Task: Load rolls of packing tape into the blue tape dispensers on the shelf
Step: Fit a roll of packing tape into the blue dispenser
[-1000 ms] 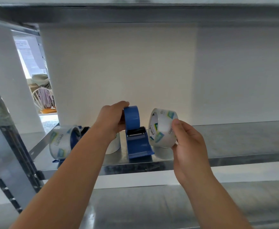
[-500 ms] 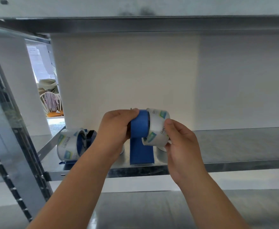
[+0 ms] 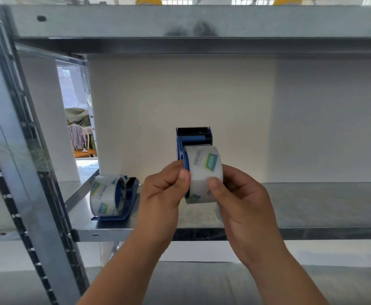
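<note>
I hold a blue tape dispenser (image 3: pixel 193 138) upright above the metal shelf (image 3: pixel 312 201), its toothed cutter at the top. A clear roll of packing tape (image 3: pixel 204 170) with a green and blue label sits on the dispenser's hub. My left hand (image 3: pixel 161 190) grips the dispenser's left side, thumb on the hub edge. My right hand (image 3: pixel 244 199) grips the roll from the right, thumb pressed on its face. On the shelf's left end lies a second blue dispenser (image 3: pixel 126 199) with a tape roll (image 3: pixel 104 198) mounted on it.
An upper shelf (image 3: pixel 180 20) runs overhead with yellow things on it. A perforated steel upright (image 3: pixel 26 172) stands at the left. A white wall backs the shelf. A lower shelf (image 3: pixel 202 282) lies under my forearms. A room with a chair shows through the left gap.
The roll went from beside the dispenser onto its hub. Both hands lifted the dispenser off the shelf and turned it, so its cutter now points up.
</note>
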